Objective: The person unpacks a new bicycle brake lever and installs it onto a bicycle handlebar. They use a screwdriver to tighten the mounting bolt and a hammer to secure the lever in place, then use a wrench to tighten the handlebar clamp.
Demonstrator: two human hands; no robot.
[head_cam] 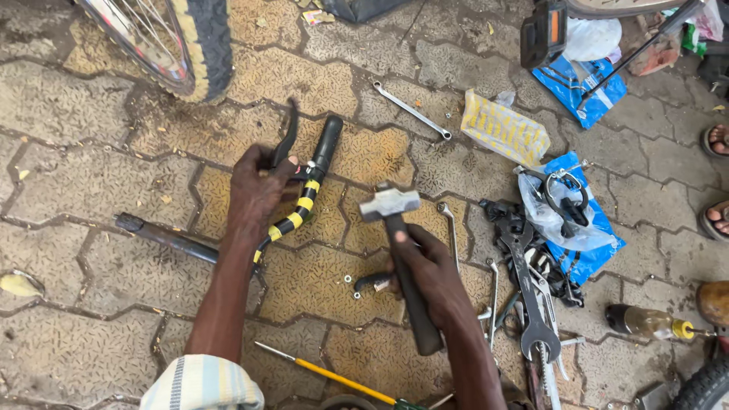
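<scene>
Paved floor [91,144]: we are clamping left hand [258,190] fingers on a yellow-banded handlebar [300,209], right hand [425,273] fingers wrapping a hammer [391,205]; spanners [531,296] lying near.

Soft, even daylight, shadows faint, no glare; sharp throughout, with slight wide-angle stretch at the edges.

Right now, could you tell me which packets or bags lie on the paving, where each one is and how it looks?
Yellow packet: upper right of the hammer, flat, crinkled, yellow with clear edges.
Blue packet: top right, flat, blue with white patches.
Blue packet under clear bag: right, beside the spanners, rectangular.
White bag: top right, crumpled.
</scene>
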